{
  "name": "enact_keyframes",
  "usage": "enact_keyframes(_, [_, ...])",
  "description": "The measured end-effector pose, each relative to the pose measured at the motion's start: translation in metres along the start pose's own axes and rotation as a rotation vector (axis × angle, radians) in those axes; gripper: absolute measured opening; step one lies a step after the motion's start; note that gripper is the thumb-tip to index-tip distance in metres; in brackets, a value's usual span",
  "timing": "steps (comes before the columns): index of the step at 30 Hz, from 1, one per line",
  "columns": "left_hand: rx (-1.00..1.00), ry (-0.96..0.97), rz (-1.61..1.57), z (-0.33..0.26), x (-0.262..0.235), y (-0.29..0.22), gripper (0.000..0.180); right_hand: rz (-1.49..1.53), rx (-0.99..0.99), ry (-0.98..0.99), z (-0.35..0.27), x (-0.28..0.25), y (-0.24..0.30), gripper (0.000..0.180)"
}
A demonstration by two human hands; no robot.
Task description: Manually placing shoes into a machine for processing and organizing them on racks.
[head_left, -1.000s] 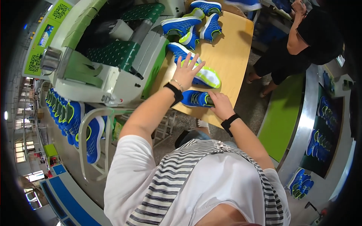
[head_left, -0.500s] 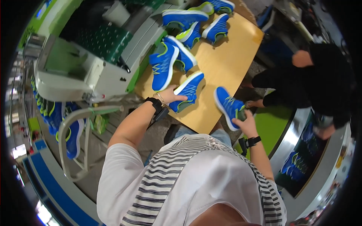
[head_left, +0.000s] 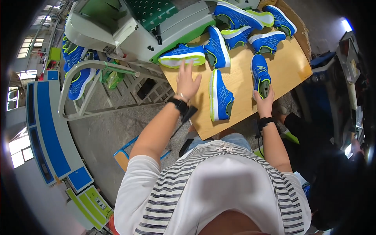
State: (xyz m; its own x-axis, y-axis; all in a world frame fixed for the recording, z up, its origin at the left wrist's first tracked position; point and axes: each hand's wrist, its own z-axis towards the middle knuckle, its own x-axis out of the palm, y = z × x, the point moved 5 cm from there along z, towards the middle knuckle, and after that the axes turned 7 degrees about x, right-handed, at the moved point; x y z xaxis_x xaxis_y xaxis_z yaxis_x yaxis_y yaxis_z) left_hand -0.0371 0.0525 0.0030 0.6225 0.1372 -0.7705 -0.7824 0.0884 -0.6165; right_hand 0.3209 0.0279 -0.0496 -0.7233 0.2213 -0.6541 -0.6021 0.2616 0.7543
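Note:
My right hand grips a blue sports shoe by its heel, over the right part of a wooden table. My left hand is open with fingers spread and holds nothing. Its fingertips overlap the sole of a blue shoe lying on its side at the table's left edge; whether they touch it I cannot tell. Between my hands, another blue shoe lies on its side, its white and lime sole facing left. More blue shoes crowd the far part of the table.
A grey-green machine stands against the table's far left side. To the left, a metal rack holds more blue shoes. A cardboard edge borders the far right. A person in dark clothing is at the lower right.
My left hand has let go of a shoe, which now lies on the table. My right hand has brought its shoe over the table. The shoe at the far left has tipped, and the view has turned.

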Motion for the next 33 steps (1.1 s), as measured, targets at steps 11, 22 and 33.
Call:
enact_keyframes(11, [-0.116, 0.087, 0.425, -0.046, 0.016, 0.023, 0.08, -0.005, -0.081, 0.054, 0.004, 0.001, 0.001, 0.08])
enact_keyframes(22, [-1.033, -0.436, -0.244, -0.017, -0.003, 0.062, 0.104, 0.031, -0.08, 0.09, 0.001, 0.005, 0.003, 0.083])
enact_keyframes(33, [0.113, -0.065, 0.323, 0.088, -0.013, -0.048, 0.073, 0.029, -0.054, 0.024, 0.005, 0.001, 0.003, 0.078])
